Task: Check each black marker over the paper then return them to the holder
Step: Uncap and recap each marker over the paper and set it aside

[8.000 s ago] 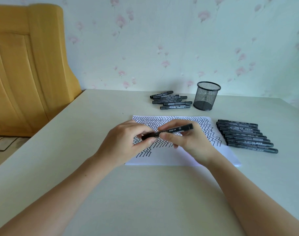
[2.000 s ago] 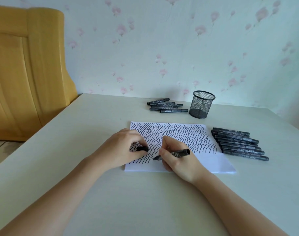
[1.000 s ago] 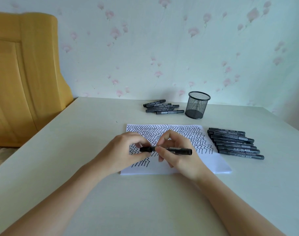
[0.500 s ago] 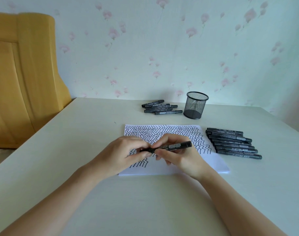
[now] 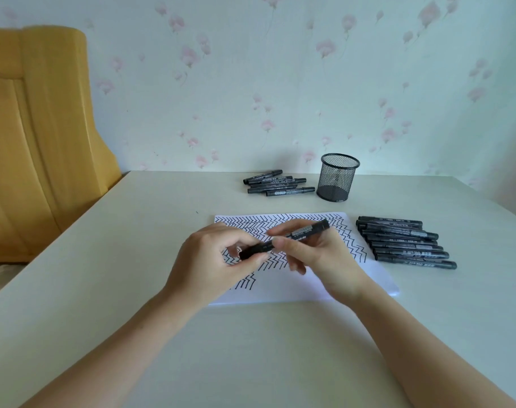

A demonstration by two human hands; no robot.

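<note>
Cream, smooth tabletop (image 5: 133, 245) carries a white paper (image 5: 324, 287) inked with black zigzag rows. Right of it lies a tidy row of slim markers (image 5: 404, 242); a looser pile (image 5: 277, 185) sits beside the round wire-mesh holder (image 5: 337, 178). Above the sheet, both hands pinch one marker (image 5: 283, 240): left hand (image 5: 212, 263) at its capped end, right hand (image 5: 318, 254) round the barrel.
</note>
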